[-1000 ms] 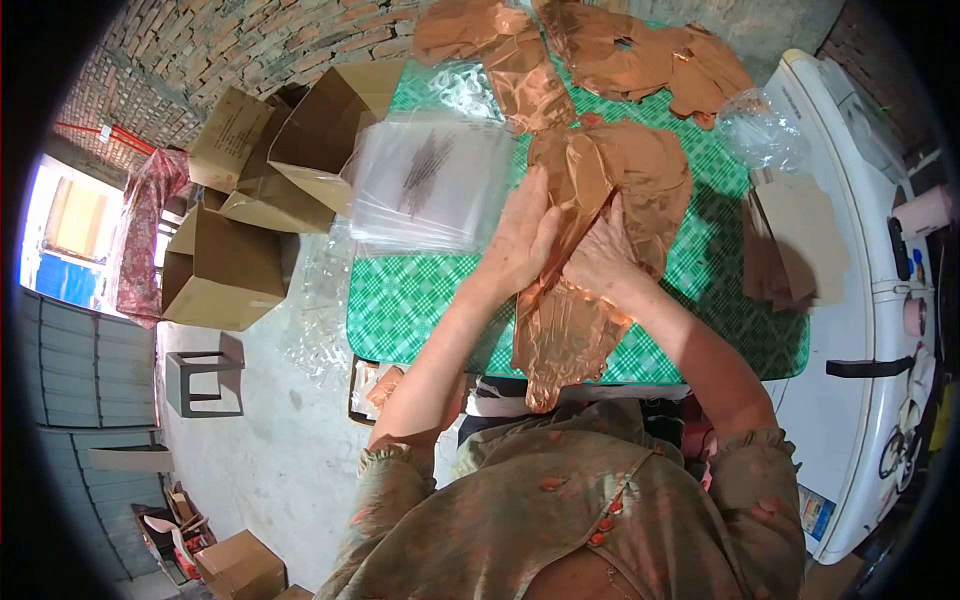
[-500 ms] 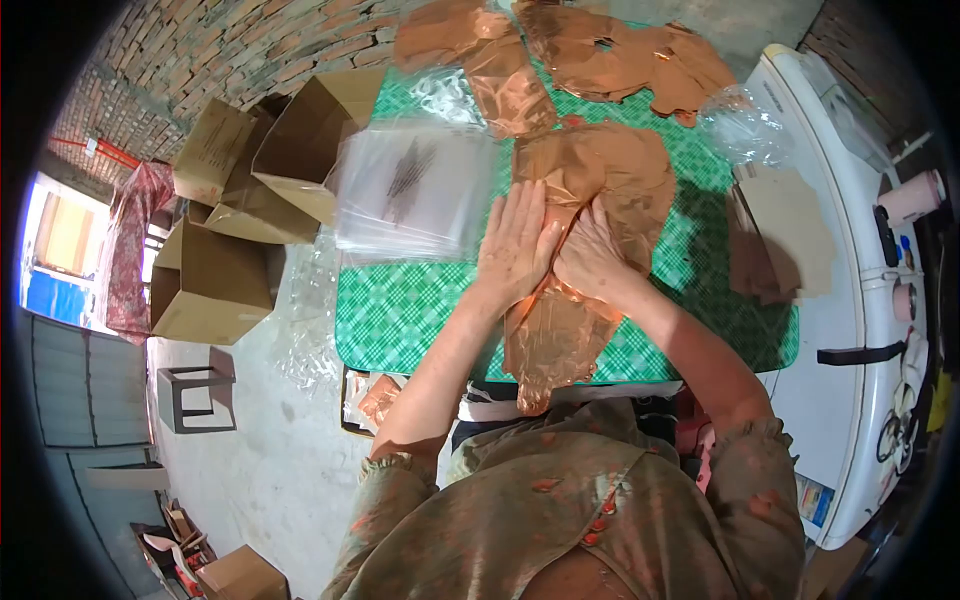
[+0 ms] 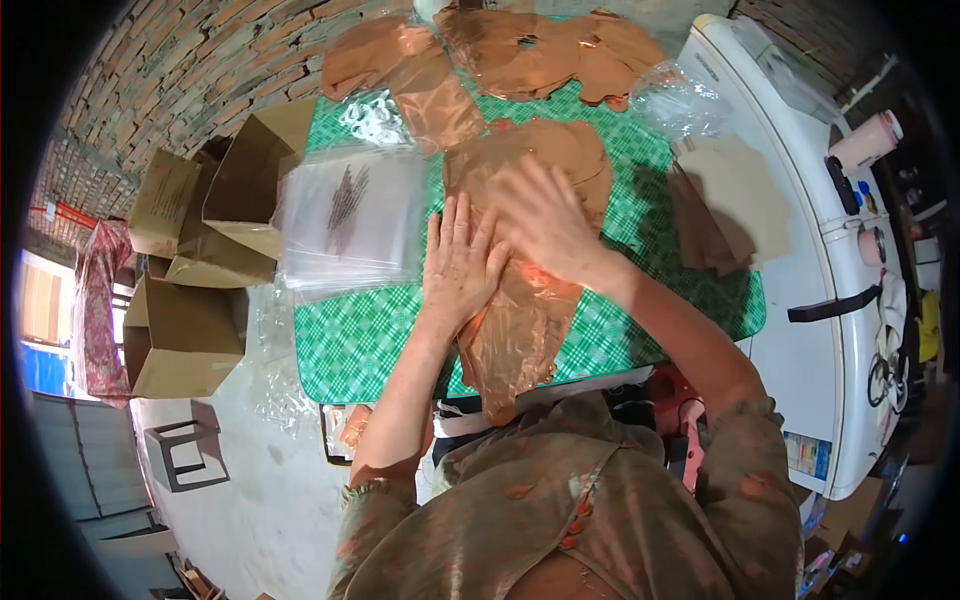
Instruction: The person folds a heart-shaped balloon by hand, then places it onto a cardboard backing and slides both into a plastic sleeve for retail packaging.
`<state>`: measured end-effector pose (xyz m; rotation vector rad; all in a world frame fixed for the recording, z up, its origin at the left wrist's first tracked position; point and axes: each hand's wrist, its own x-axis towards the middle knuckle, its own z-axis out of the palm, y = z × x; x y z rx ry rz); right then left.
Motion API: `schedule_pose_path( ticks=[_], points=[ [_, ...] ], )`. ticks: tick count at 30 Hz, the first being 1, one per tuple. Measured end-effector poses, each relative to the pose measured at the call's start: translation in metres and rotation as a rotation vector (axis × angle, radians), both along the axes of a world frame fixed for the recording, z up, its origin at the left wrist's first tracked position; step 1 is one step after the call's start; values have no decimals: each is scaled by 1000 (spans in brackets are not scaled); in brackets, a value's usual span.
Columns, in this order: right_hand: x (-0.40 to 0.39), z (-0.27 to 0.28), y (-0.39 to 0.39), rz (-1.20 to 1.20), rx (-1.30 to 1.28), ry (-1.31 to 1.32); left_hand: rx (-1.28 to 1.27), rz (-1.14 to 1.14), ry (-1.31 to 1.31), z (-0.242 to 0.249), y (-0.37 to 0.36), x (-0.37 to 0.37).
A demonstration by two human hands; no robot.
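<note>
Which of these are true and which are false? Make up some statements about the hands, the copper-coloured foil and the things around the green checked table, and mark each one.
1. The left hand lies flat on the shiny copper-coloured foil. True.
2. The stack of clear plastic sheets lies to the right of both hands. False: it lies to their left.
3. The open brown cardboard boxes are left of the green checked table. True.
4. The right hand is clenched into a fist. False: its fingers are spread, though blurred.
</note>
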<state>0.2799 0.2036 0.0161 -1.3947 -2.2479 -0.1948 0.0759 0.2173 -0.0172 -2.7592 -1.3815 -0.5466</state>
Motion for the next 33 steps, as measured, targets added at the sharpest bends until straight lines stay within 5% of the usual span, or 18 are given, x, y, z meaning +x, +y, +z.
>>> schedule_pose_path(
  ticks=[5,8,11,17,22,27,33],
  points=[
    [14,-20,22,-222,-239,-278,2,24,12,2,-1,3],
    [66,-24,50,-512,-62,-385,-4,23,12,5,-2,3],
    [105,-7,75,-566,-323,-100,-21,35,13,6,-2,4],
    [89,21,87,-657,-427,-175,-8,26,13,8,-3,4],
    [103,37,110,-432,-801,106,4,22,25,8,-2,3],
    [111,13,114,-363,-552,430,20,17,31,7,-2,3],
    [89,10,93,-412,-621,796,35,6,20,3,-1,2]
  ],
)
